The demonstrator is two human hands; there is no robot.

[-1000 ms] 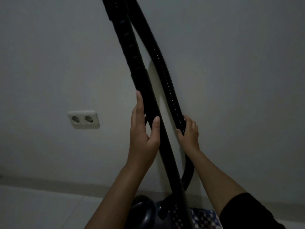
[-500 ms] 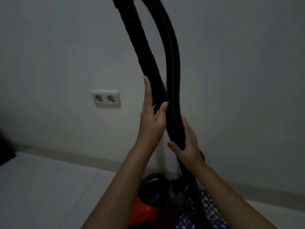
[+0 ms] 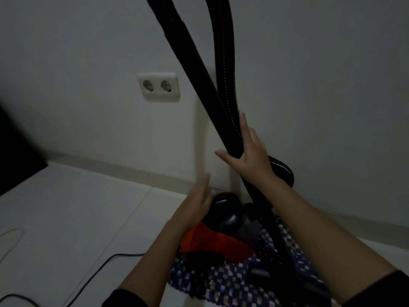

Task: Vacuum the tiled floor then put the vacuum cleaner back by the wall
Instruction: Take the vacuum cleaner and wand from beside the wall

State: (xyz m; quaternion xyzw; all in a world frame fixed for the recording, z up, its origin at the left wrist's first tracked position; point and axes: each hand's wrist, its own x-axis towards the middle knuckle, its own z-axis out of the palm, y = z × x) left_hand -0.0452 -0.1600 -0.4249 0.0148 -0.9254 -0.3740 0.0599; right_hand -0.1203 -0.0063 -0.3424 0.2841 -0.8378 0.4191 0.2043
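Head cam, close, angled down toward wall [image 3: 88, 52], floor [image 3: 77, 218].

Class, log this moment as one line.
right hand: gripping black wand and ribbed hose | left hand: open, free | red-and-black vacuum cleaner: by wall

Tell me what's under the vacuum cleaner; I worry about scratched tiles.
A patterned mat lies under the red-and-black vacuum cleaner. The floor beneath is covered, so unseen.

At centre frame the wand [image 3: 194, 69] looks like smooth, matt black plastic, and the hose [image 3: 225, 63] beside it is ribbed black plastic with faint glints. The vacuum body [image 3: 223, 231] at lower centre shows glossy black and red plastic. Under it lies a patterned cloth mat [image 3: 232, 282]. The socket [image 3: 159, 87] is smooth white plastic; the floor [image 3: 73, 207] tiles look smooth.
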